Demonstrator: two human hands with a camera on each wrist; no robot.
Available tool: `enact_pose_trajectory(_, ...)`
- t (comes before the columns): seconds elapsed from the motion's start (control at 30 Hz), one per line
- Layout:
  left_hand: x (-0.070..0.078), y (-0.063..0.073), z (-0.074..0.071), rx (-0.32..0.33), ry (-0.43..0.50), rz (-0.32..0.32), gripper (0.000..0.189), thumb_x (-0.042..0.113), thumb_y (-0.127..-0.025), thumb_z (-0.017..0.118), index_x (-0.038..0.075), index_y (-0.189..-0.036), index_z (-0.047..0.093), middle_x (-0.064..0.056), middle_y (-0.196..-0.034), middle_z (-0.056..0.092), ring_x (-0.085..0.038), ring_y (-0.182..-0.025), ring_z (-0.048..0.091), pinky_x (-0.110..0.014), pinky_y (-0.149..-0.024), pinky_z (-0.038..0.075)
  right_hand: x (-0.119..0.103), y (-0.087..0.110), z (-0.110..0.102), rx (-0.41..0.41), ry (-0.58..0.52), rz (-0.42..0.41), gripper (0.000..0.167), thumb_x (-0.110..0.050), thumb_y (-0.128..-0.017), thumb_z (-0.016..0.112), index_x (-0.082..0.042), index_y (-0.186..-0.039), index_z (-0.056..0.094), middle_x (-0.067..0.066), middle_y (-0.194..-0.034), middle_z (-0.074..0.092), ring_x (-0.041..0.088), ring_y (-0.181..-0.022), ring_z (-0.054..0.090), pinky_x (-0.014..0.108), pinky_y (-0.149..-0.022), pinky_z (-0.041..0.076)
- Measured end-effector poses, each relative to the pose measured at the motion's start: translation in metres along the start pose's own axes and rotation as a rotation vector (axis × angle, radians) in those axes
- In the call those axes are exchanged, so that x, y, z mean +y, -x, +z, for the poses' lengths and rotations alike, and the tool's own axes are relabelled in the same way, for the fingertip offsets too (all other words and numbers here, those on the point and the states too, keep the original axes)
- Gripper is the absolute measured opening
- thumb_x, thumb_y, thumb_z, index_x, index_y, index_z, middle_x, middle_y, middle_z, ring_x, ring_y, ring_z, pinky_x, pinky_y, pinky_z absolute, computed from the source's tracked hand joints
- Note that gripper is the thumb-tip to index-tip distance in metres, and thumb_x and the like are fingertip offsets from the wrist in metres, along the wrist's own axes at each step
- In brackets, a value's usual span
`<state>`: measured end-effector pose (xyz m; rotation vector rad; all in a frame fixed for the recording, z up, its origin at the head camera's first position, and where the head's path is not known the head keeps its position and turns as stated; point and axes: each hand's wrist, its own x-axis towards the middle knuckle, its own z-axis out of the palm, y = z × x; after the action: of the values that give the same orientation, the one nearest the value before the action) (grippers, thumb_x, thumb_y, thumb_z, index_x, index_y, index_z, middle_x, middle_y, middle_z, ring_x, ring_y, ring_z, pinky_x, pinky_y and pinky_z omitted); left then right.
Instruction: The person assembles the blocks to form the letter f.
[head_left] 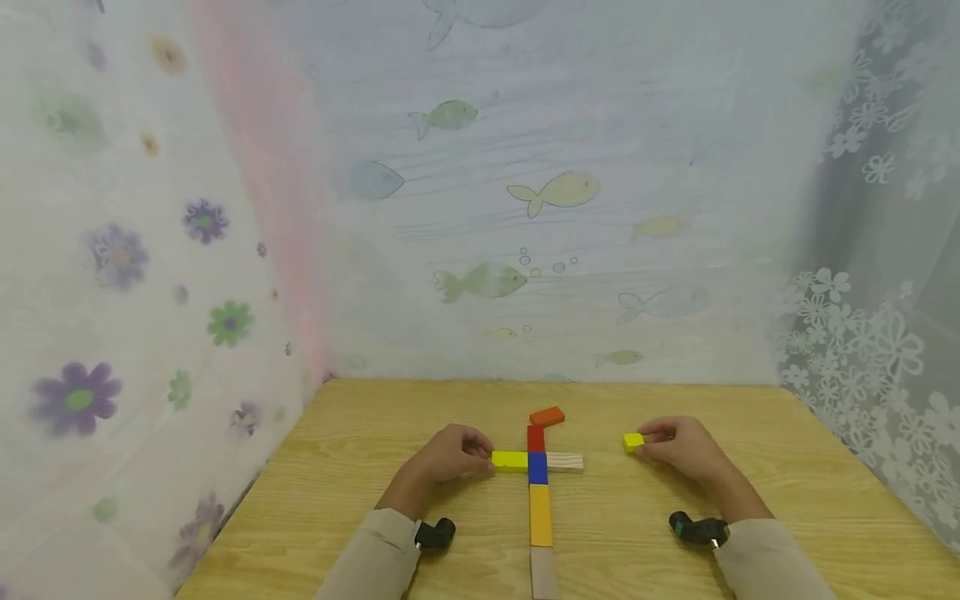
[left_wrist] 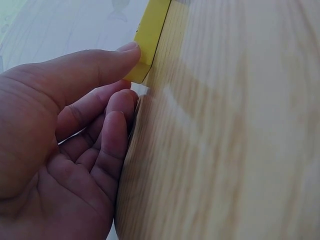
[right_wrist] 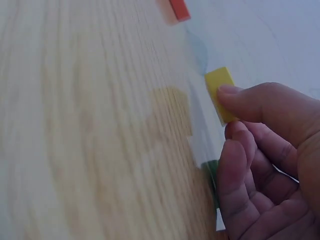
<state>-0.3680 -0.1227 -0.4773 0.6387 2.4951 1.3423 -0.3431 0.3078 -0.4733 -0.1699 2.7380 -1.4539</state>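
My left hand (head_left: 453,458) pinches the outer end of a long yellow block (head_left: 511,462), with the thumb along its side in the left wrist view. This block lies on the table, its inner end at a blue block (head_left: 537,468). To the right, apart from the row, my right hand (head_left: 681,450) pinches a small yellow block (right_wrist: 220,95) between thumb and fingers. The blue block sits at the middle of a cross: a red block (head_left: 536,438) beyond it, a plain wood block (head_left: 565,462) on its right, an orange-yellow block (head_left: 540,515) and a pale block (head_left: 542,573) toward me.
An orange block (head_left: 547,416) lies askew at the far end of the red one. A dark green piece (right_wrist: 212,182) shows partly behind the right fingers. Fish-printed sheeting (head_left: 480,333) stands along the table's (head_left: 360,417) back edge, flowered sheeting (head_left: 172,350) along the left.
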Motion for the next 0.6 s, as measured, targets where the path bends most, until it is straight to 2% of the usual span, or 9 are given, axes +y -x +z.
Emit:
enact_pose_trajectory(0.17,-0.006,-0.003,0.001,0.007,-0.019,0.013,0.026,0.02,-0.088,0.084,0.01,-0.109,0.073,0.0,-0.095,0.068,-0.016,-0.086,0.062,-0.031,-0.082,0.053,-0.007,-0.006,0.004,0.028,0.032,0.006,0.042,-0.02,-0.091,0.08,0.002,-0.125,0.069,0.013,-0.108,0.07,0.019,-0.085,0.067,0.03,-0.068,0.059)
enact_pose_trajectory(0.3,-0.008,-0.002,0.001,0.005,-0.016,0.013,0.027,0.021,-0.088,0.084,0.009,-0.109,0.073,-0.001,-0.095,0.068,-0.016,-0.086,0.062,-0.032,-0.082,0.053,-0.012,-0.013,0.009,0.051,0.069,0.018,0.04,-0.019,-0.091,0.08,0.001,-0.124,0.07,0.012,-0.108,0.071,0.018,-0.088,0.065,0.029,-0.069,0.057)
enact_pose_trajectory(0.6,-0.003,-0.001,0.001,-0.011,0.008,-0.005,0.026,0.022,-0.089,0.083,0.01,-0.11,0.072,-0.002,-0.095,0.068,-0.017,-0.086,0.062,-0.03,-0.081,0.053,-0.024,-0.024,0.016,0.107,0.097,0.036,0.037,-0.023,-0.091,0.079,-0.002,-0.121,0.072,0.012,-0.108,0.073,0.019,-0.091,0.068,0.03,-0.074,0.058)
